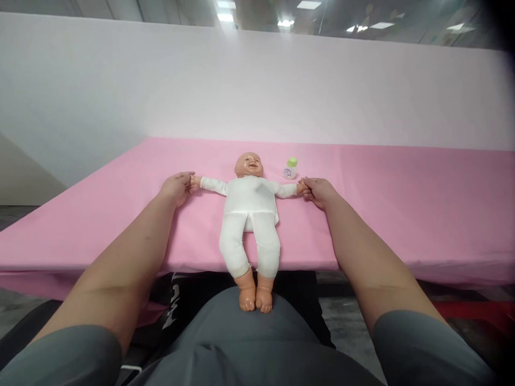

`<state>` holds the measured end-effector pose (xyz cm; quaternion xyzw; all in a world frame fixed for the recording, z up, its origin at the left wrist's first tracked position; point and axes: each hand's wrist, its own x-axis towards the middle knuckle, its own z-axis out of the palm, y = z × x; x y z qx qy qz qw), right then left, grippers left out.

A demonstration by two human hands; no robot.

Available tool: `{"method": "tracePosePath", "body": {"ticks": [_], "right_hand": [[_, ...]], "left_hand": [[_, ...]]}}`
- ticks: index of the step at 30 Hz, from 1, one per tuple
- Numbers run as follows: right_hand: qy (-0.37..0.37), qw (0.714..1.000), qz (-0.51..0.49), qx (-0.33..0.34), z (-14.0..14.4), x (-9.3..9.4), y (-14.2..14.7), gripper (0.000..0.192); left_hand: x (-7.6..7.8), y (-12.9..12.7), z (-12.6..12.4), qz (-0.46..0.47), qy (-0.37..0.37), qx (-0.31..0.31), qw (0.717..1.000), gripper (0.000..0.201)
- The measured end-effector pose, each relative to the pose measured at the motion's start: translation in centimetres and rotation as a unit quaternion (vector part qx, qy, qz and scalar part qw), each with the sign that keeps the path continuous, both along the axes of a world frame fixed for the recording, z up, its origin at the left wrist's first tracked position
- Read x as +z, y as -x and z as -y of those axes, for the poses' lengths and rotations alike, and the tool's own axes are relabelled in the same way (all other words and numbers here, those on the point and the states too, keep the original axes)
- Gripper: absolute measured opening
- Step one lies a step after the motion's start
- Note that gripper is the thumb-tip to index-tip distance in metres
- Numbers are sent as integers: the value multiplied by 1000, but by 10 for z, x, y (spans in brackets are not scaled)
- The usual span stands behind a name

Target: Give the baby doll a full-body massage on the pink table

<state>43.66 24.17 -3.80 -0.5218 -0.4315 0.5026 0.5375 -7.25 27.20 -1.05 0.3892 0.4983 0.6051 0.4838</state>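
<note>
Head view showed me the pink table (402, 214) running across the frame with a pale pink backdrop (120, 80) behind it. Starting at the left, my left hand (177, 187) lay on the cloth with its fingers pinched shut around the doll's small hand at the end of one outstretched sleeve. In the middle the baby doll (249, 214) lay on its back in a white suit, head pointing away from me, arms spread wide to both sides, legs hanging over the near table edge so that the bare feet rested against my grey shirt (249, 343). Just beyond the doll's other shoulder stood a small bottle with a green cap (290, 168), upright and apart from the doll and from my fingers. Farther right, my right hand (317, 191) was closed on the doll's other hand. Nothing lay between my hands and the doll.
</note>
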Motion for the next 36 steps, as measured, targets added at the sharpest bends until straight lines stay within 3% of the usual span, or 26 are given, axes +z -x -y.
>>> {"method": "tracePosePath", "body": {"ticks": [5,10,17,22,32,36], "right_hand": [[13,999,-37,14,-3,-3,-4,7],[11,995,-70,70,1,-3,-7,21],[-30,997,-10,68,-1,-8,-6,31],[-19,999,19,18,0,-3,1,35],[20,999,-36,7,1,1,2,1],[12,997,-59,55,3,0,-3,15]], "left_hand": [[5,-2,3,13,24,-1,1000,26],[4,-1,5,19,0,-30,999,30],[6,-4,7,-2,-19,-21,1000,11],[5,-4,4,-2,-8,6,1000,3],[5,0,-1,24,45,6,999,29],[9,-4,6,17,26,-6,1000,29]]}}
